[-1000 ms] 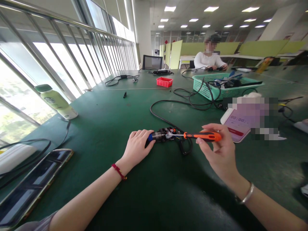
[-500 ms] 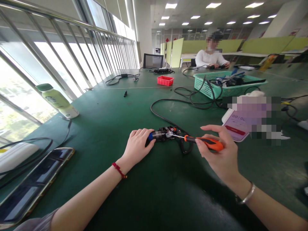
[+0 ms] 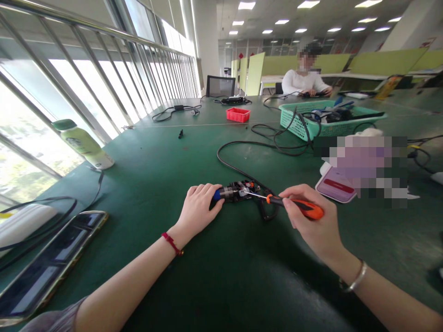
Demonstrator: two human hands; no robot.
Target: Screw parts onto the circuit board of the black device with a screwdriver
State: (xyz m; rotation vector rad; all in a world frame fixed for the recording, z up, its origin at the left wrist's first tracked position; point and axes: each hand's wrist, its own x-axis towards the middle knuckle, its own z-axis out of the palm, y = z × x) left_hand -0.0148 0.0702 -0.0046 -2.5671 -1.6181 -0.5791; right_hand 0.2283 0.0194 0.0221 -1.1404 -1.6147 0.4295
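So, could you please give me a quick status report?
Left hand gripping one end of gadget. Right hand holding screwdriver, tip at gadget. Cable curving behind, apparently not blocking screwdriver.

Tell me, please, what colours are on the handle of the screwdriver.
The screwdriver handle is orange and black, as the head view, the only one, shows.

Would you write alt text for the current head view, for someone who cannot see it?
A person's right hand holds an orange screwdriver with its tip at a partly open device, which the left hand holds on a green table. Farther back are a red bin, a green basket and a co-worker in white.
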